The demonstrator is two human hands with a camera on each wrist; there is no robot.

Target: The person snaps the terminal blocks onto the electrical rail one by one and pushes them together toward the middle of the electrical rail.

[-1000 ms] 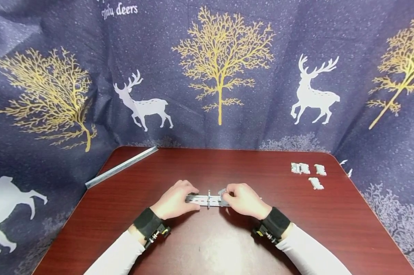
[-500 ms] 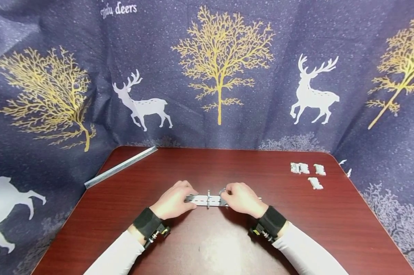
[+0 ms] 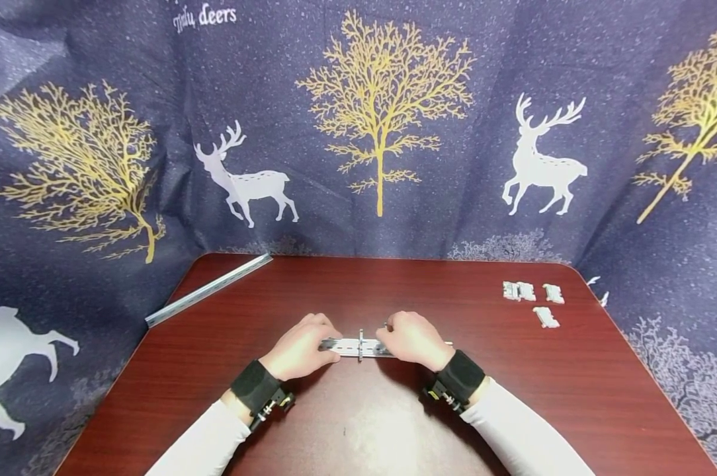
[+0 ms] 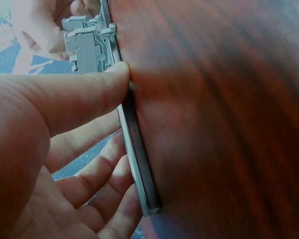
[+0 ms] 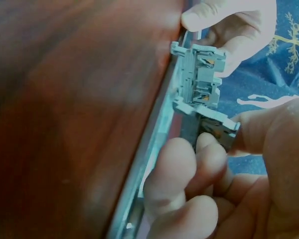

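Observation:
My left hand (image 3: 299, 347) grips the left end of a slotted metal DIN rail (image 3: 348, 346), thumb on the near edge and fingers on the far one. A grey terminal block (image 3: 361, 345) stands upright across the rail, between my hands. Pinched in my right hand (image 3: 415, 340) is a second grey terminal block (image 5: 217, 130), just right of the first and tilted against it. In the right wrist view the two blocks seem to touch at one corner. My right fingers hide most of the held block in the head view; whether it sits on the rail I cannot tell.
Several loose terminal blocks (image 3: 546, 317) lie at the back right of the brown table (image 3: 358, 291). A longer metal rail (image 3: 210, 289) lies slanted along the table's back left edge. Printed cloth (image 3: 335, 218) hangs around the table.
My right hand has shifted slightly left and turned over the rail, so the held terminal block is now mostly hidden in the head view. My left hand has hardly moved.

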